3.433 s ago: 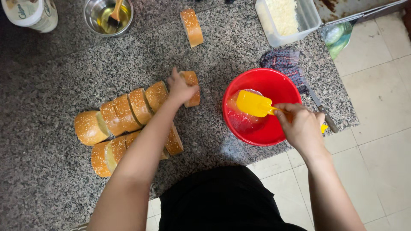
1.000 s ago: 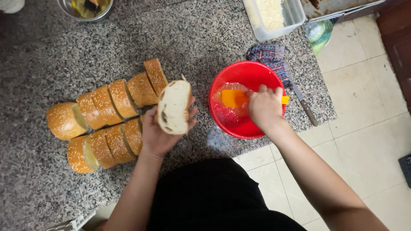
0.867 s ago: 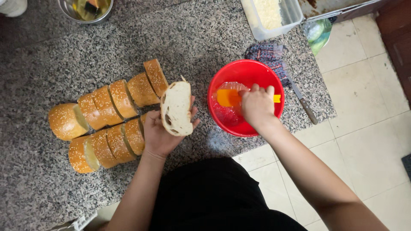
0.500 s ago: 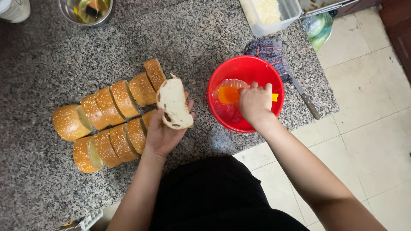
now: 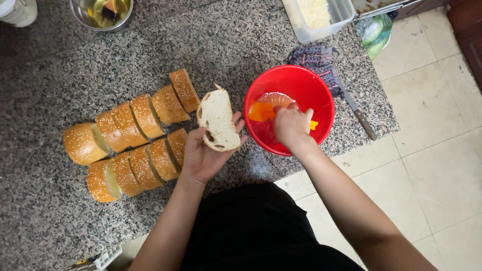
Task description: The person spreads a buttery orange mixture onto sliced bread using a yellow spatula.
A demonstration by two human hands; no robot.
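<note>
Head view, read left to right across the speckled granite table [image 5: 60,60].

Far left corner: part of a white bottle [image 5: 17,10], cut by the frame edge. Beside it a metal bowl [image 5: 102,12] with yellowish liquid and a dark utensil inside; which utensil, cannot tell.

Left-centre: two rows of sliced sesame loaf [image 5: 130,138] lying on the table, the slices leaning against one another, rounded end pieces at the left. The rows run diagonally, upper row rising toward the right.

Centre: left hand [image 5: 206,155], palm up, grip wrapped around a single bread slice [image 5: 217,120]. Thumb on its left edge, fingertips showing past its right edge. White cut face turned up toward the camera, crust along the rim. The slice is held above the table, between the right end of the loaf rows and the red bowl [image 5: 311,90], close to the bowl's rim but not touching it.

Right-centre: red bowl standing on the table near its front edge. Right hand [image 5: 291,125] is inside it, grip pressed together around the handle of an orange-yellow spatula [image 5: 261,111]; blade lies against the bowl's inner left side.

Behind the bowl: a dark checked cloth [image 5: 316,55]; a knife [image 5: 357,111] lies just right of the bowl. Top right: clear plastic tub [image 5: 296,22] holding pale shredded food.
</note>
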